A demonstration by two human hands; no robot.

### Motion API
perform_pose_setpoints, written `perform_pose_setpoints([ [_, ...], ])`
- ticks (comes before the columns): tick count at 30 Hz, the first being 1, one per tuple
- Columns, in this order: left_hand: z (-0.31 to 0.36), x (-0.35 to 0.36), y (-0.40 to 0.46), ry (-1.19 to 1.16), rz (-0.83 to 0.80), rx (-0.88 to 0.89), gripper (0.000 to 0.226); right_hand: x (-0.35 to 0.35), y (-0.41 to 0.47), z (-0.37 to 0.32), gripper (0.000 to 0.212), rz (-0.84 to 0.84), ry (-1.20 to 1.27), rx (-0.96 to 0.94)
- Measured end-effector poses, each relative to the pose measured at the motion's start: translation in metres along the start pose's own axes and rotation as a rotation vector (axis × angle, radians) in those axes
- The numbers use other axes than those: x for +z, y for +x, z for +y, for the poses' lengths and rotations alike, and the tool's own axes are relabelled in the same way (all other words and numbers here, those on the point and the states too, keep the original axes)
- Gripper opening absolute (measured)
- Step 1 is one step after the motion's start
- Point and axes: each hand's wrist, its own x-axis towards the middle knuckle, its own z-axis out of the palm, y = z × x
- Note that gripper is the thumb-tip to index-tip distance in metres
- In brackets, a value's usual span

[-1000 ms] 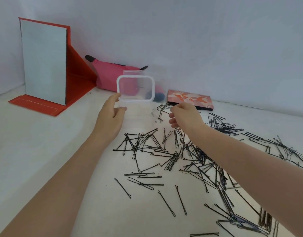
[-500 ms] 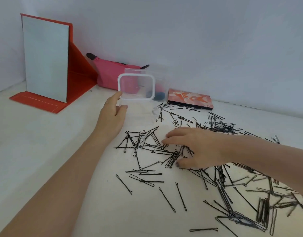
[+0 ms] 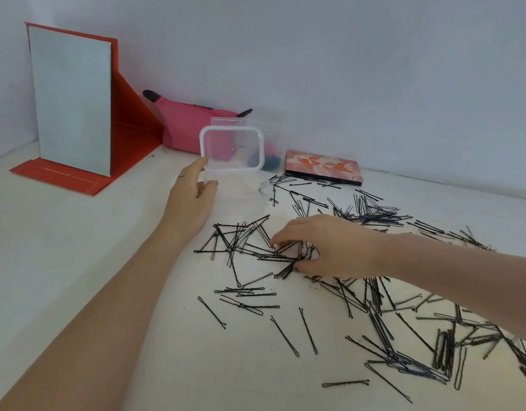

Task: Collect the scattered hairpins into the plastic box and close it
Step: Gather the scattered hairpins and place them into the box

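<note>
From the head view, the left hand point(image 3: 193, 197) grips the open plastic box point(image 3: 230, 161) near the wall; its lid point(image 3: 231, 149) stands up. The right hand point(image 3: 330, 247) pinches a bunch of hairpins point(image 3: 374, 307) scattered across the white bench point(image 3: 78, 247). Mirror point(image 3: 72, 99), pink pouch point(image 3: 184, 129) and patterned case point(image 3: 324, 167) line the back edge.

A white tabletop point(image 3: 78, 262) meets a pale wall point(image 3: 344, 54). At back left stands a folding mirror point(image 3: 72, 102) in a red-orange stand. Beside it lies a pink pouch point(image 3: 184, 126), then a flat case point(image 3: 324, 167) with an orange floral cover.
</note>
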Motion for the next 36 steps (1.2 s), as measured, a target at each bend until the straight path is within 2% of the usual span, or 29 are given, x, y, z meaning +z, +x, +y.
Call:
perform_pose_setpoints([
  [7, 0.001, 0.002, 0.000, 0.018, 0.008, 0.016, 0.049, 0.013, 0.004, -0.010, 0.033, 0.169, -0.038, 0.047],
  [10, -0.001, 0.002, 0.000, 0.025, 0.009, 0.020, 0.049, 0.015, 0.008, -0.012, 0.030, 0.189, -0.036, 0.071],
  [19, 0.000, 0.002, -0.001, 0.028, 0.003, 0.024, 0.048, 0.011, 0.014, -0.023, 0.032, 0.085, -0.063, 0.128],
  [29, 0.001, 0.001, -0.002, 0.011, -0.015, 0.043, 0.048, -0.005, 0.019, -0.023, 0.029, -0.021, -0.019, 0.067],
  [31, 0.001, 0.001, -0.002, 0.002, -0.026, 0.042, 0.048, -0.023, 0.028, -0.020, 0.027, 0.050, 0.022, 0.079],
  [36, 0.004, 0.001, -0.005, -0.027, -0.051, 0.042, 0.047, -0.070, 0.079, -0.017, 0.029, 0.362, 0.121, 0.108],
])
